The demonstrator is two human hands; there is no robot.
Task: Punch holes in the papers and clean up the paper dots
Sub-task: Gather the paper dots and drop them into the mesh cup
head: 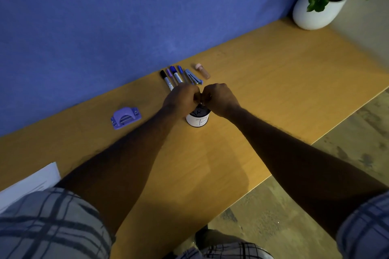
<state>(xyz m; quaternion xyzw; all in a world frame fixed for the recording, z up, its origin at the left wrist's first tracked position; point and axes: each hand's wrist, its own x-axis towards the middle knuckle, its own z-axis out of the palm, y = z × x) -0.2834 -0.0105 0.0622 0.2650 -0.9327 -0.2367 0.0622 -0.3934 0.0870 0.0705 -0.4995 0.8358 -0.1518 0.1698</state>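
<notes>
- Table (273, 82): long wooden top against a blue wall. I reach across from its near edge, and both forearms converge toward the middle.
- Papers (29, 183): white stack at the near left corner, well apart from my hands. I cannot tell from here whether they are punched.
- Left hand (182, 99): fingers curled in, knuckles up, tips meeting those of the other hand. I cannot tell whether it holds anything.
- Right hand (220, 99): also curled, fingertips turned in toward the left hand.
- Hole punch (125, 117): purple, left of my left forearm, toward the back edge, nothing touching it. Its long axis runs roughly along the back edge.
- Cup (197, 121): white, upright, dark inside, some writing on its side. It sits near the middle of the table, partly hidden by both wrists.
- Key relation: the point where my fingertips meet lies just above the far rim of the cup's mouth, so anything let go should fall in or very near the rim. Neither hand is clearly nearer.
- Markers (174, 75): a row beyond my knuckles near the back edge, lying side by side.
- Paper dot (201, 103): a pale speck at my right fingertips, which I take to be pinched there. It is too small to be sure.
- Judgement: this is the clean-up stage, and the next move is a release over the cup's mouth. The risk is dots sticking to skin or missing the rim.
</notes>
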